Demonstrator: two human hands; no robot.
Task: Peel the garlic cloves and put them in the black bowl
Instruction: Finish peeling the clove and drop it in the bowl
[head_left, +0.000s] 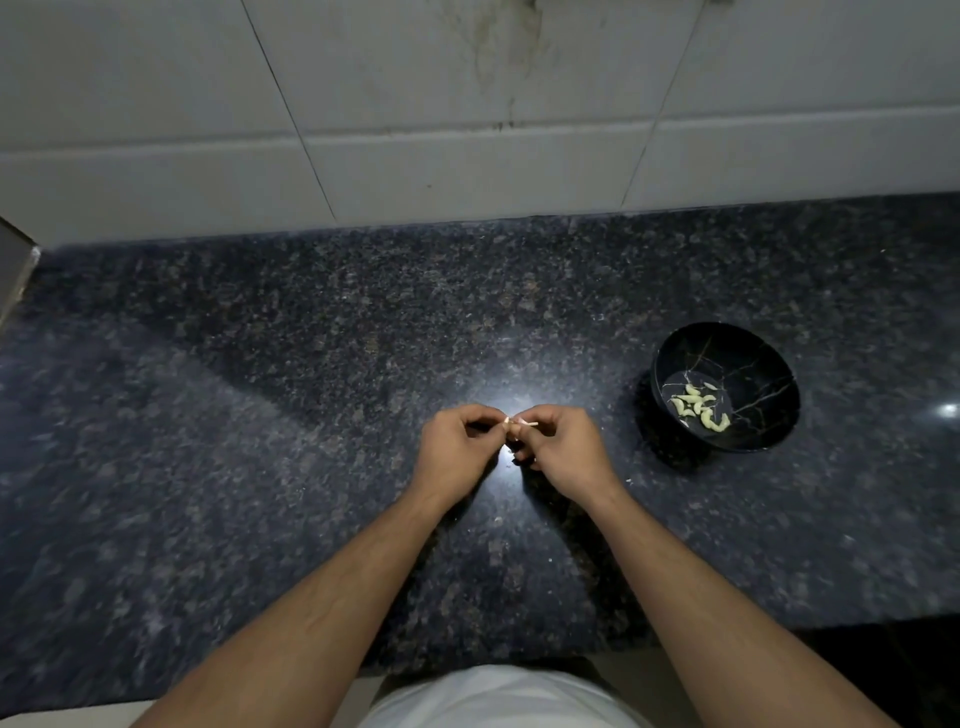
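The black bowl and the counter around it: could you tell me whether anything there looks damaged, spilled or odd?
The black bowl shows thin pale lines branching across its inside; cracks or a marbled pattern, I cannot tell. Small pale flecks lie on the counter near the hands.

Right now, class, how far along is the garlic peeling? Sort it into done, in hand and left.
Done: several peeled cloves already lie in the black bowl at the right of the counter. In hand: the left hand and right hand pinch one small clove between their fingers, seemingly mid-peel. Left: that clove must still go into the bowl; no other unpeeled cloves are visible on the counter.
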